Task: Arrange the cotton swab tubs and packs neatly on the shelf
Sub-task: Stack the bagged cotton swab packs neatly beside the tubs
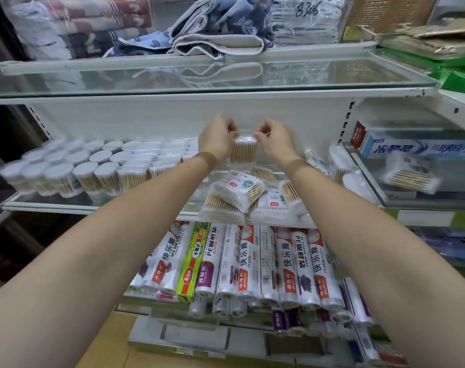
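Left hand and right hand fingers curled, pinching the top corners of one clear pack of wooden-stick swabs, held upright at frame centre above the glass shelf. Just below lay loose packs of the same swabs, piled askew, labels up. At middle left stood rows of round tubs, white lids on, swabs upright inside. Lower centre: rolls of plastic wrap. Top shelf held folded towels.
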{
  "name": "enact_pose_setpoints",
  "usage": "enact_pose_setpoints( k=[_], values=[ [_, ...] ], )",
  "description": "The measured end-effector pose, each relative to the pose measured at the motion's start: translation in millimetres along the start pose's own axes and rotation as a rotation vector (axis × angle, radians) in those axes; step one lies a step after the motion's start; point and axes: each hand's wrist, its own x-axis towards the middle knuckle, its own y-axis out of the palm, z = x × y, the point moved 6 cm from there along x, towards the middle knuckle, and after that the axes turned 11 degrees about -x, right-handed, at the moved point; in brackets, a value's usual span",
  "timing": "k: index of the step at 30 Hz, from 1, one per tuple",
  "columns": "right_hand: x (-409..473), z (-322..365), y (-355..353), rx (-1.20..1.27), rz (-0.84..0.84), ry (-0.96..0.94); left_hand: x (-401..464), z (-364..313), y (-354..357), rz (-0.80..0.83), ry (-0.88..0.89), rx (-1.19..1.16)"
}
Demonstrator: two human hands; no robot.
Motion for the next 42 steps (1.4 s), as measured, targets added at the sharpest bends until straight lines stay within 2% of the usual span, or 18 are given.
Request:
enact_pose_setpoints(
  k=[6,10,19,25,30,38,42],
  values=[
    [0,-3,1,-0.079,0.022,0.03,-5,0,0,0.039,-0.054,0.064],
    [-3,-5,1,-0.041,0.009,0.046,-6,1,0,0.037,-0.058,0.05],
    [-9,-1,-5,0.102,-0.01,0.106,-2,8,3,0.052,-0.127,-0.1],
    [-12,0,5,0.216,0.112,0.116,1,12,5,0.049,-0.226,-0.236],
    [-8,-2,5,0.179,0.105,0.092,0,9,5,0.062,-0.237,-0.348],
    [-9,1,3,0.085,0.109,0.062,-9,7,11,0.24,-0.254,-0.359],
    [-7,2,0,0.059,0.122,0.031,-7,4,9,0.259,-0.232,-0.34]
  ],
)
